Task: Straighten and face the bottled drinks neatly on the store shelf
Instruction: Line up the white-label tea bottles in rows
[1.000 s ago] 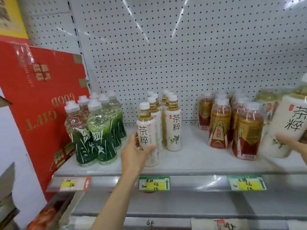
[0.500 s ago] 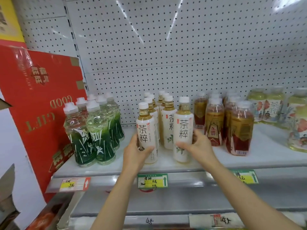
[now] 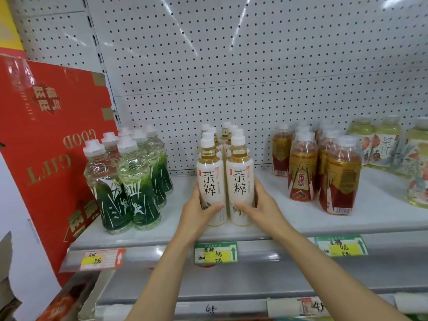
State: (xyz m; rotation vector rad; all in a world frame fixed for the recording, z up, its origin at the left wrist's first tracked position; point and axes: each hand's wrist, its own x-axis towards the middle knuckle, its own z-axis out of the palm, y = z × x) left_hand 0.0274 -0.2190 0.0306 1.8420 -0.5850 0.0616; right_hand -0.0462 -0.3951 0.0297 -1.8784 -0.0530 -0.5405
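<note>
Fingers [image 3: 216, 205] curled round tea bottles [image 3: 211, 188]

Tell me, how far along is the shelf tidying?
Done, it seems: the white tea bottles stand in two straight rows. In hand: the left hand and right hand each hold a front bottle, labels facing out, side by side near the shelf edge. Left: the green bottles stand clustered with labels turned, and one front red-gold bottle shows its barcode side.
</note>
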